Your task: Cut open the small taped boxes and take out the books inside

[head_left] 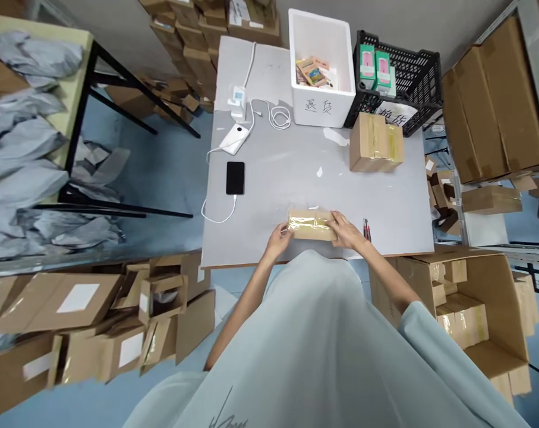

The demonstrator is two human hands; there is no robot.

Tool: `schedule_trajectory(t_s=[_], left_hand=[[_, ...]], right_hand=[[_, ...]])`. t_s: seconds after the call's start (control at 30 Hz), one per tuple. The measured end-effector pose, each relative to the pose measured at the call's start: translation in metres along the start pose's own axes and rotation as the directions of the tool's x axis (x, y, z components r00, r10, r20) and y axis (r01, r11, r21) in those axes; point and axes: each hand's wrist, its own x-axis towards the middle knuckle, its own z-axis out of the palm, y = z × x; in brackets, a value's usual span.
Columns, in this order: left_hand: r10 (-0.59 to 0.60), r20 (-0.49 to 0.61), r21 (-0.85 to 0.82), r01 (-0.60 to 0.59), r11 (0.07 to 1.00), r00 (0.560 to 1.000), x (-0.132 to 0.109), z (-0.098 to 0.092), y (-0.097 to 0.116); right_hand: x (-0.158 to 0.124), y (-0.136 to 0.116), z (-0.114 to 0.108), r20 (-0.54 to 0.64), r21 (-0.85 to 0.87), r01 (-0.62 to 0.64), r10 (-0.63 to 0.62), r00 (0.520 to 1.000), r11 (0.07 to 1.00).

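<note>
A small cardboard box [311, 224] with shiny tape along its top lies at the front edge of the grey table. My left hand [279, 239] grips its left end, fingers partly hidden behind the box. Around its right end close the fingers of my right hand [344, 230]. Just right of that hand lies a utility knife [366, 229] with red and black on it. Two more taped cardboard boxes [376, 142] stand side by side farther back on the right.
Behind stand a white foam bin [321, 107] with small packs and a black crate [418, 77] with green-pink boxes. A phone [235, 178], a white power bank [234, 139] and cables lie left on the table [278, 178]. A large open carton [501, 297] holds boxes at right; cartons [95, 303] crowd the left.
</note>
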Motion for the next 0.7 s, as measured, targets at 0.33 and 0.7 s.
schedule_trajectory(t_s=[0.33,0.7], left_hand=[[0.001,-0.063,-0.072,-0.005,0.997,0.998,-0.018,0.011,-0.019],[-0.046,-0.216,-0.034,0.040,0.999,0.975,0.000,0.008,-0.005]], right_hand=[[-0.037,0.048,0.037,-0.153,0.418,-0.235,0.323,0.934,0.877],[-0.029,0.055,0.072,-0.076,0.699,-0.213,0.367,0.927,0.682]])
